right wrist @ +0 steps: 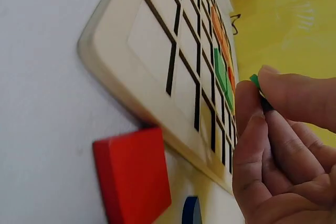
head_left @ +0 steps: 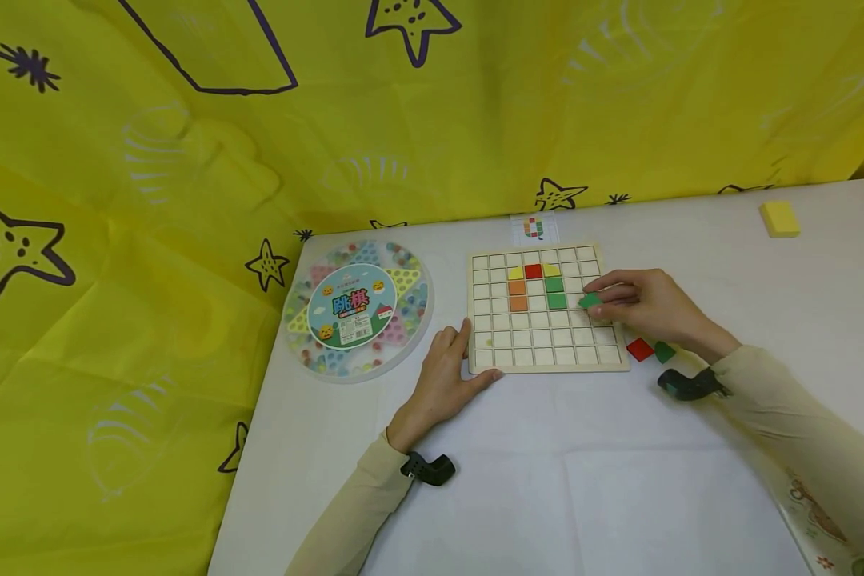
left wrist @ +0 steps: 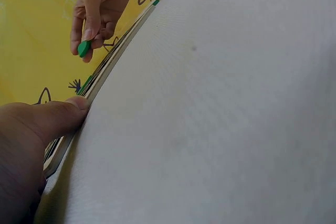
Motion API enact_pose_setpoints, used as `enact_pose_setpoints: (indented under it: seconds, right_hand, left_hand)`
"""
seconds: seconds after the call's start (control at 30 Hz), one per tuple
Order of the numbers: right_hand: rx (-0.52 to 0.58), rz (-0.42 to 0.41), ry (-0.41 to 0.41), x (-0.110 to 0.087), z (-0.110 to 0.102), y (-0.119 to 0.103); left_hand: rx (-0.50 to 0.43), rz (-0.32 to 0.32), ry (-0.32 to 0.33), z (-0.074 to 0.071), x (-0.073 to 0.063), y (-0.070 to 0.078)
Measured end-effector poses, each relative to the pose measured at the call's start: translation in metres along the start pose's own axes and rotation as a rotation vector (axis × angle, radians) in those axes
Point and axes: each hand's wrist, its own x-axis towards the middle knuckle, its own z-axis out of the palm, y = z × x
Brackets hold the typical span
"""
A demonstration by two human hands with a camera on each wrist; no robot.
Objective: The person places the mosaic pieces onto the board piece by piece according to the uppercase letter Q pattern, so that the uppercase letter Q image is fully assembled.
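Note:
My right hand point(head_left: 637, 302) pinches a small green tile point(left wrist: 84, 49) between thumb and fingers, over the right side of the wooden grid board point(head_left: 622, 370). My left hand point(head_left: 442, 376) rests at the board's near left corner, thumb along the front edge and index finger along the left edge. On the board, a red tile point(head_left: 533, 271) lies between two yellow tiles point(head_left: 514, 274). Two orange tiles point(head_left: 518, 302) run down below on the left, two green square tiles point(head_left: 557, 300) on the right. Outside the corner near my right hand lies a red square tile point(right wrist: 134, 177).
A green curved-edge tile point(head_left: 664, 352) lies beside the loose red one. A picture card point(head_left: 547, 228) lies behind the board. Left of it sits a round Chinese checkers box point(head_left: 410, 352) with colourful marbles. At the far right is a yellow block point(head_left: 780, 219). A yellow patterned cloth point(head_left: 475, 136) hangs behind.

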Motion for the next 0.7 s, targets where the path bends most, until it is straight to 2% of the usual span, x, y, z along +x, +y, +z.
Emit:
enact_pose_setpoints:
  seconds: [0.13,0.33,0.7]
  right_hand:
    - [-0.013,-0.028,0.018,0.003,0.006,-0.004]
    - [0.010,-0.112,0.036,0.009,0.017,-0.009]
    - [0.045,-0.171,-0.017,0.019,0.036,-0.024]
  left_hand:
    - [0.001,-0.005,-0.007,-0.001,0.000,0.001]
    - [0.004,-0.003,-0.005,-0.001,0.000,0.002]
    - [0.004,0.005,-0.003,-0.001,0.001,0.001]
